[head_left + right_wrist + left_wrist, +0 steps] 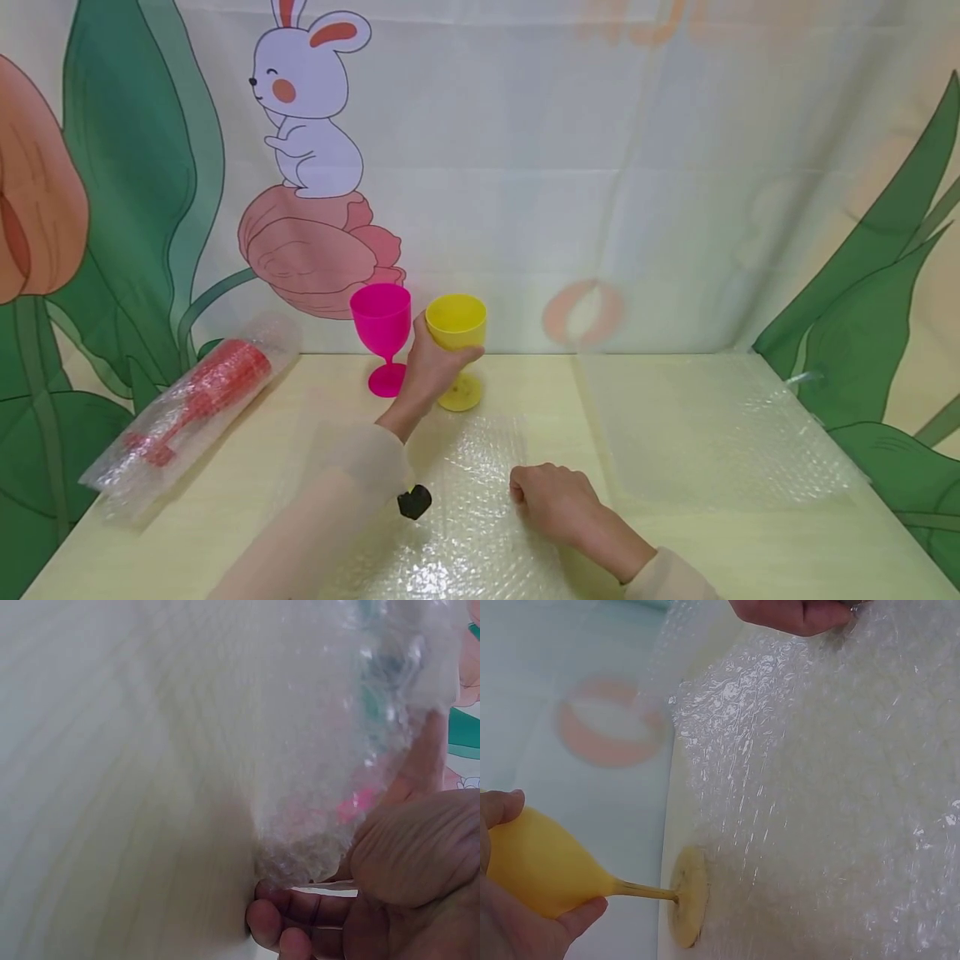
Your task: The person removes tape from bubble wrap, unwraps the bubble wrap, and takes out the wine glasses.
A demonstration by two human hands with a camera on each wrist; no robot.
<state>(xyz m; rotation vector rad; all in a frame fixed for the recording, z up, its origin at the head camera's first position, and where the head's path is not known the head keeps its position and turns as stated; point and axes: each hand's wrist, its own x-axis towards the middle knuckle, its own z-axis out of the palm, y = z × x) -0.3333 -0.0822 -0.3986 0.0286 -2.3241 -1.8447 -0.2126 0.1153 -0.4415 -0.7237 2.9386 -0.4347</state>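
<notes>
My left hand (431, 358) grips a yellow plastic goblet (457, 321) round its bowl. In the left wrist view the goblet's stem and round foot (688, 896) show beyond the thumb and finger, the foot at the table's back edge by the bubble wrap. Just left of that hand a magenta goblet (381, 317) stands upright, its foot partly hidden by the hand. My right hand (555, 500) has curled fingers at the right side of a bubble wrap sheet (465, 517). The right wrist view shows the wrap (315, 847) running in between its fingers and palm.
A red goblet wrapped in bubble wrap (202, 408) lies at the table's left. Another bubble wrap sheet (720, 442) lies flat on the right. A small black object (414, 502) shows beside the left sleeve. A printed cloth (675, 167) hangs behind the table.
</notes>
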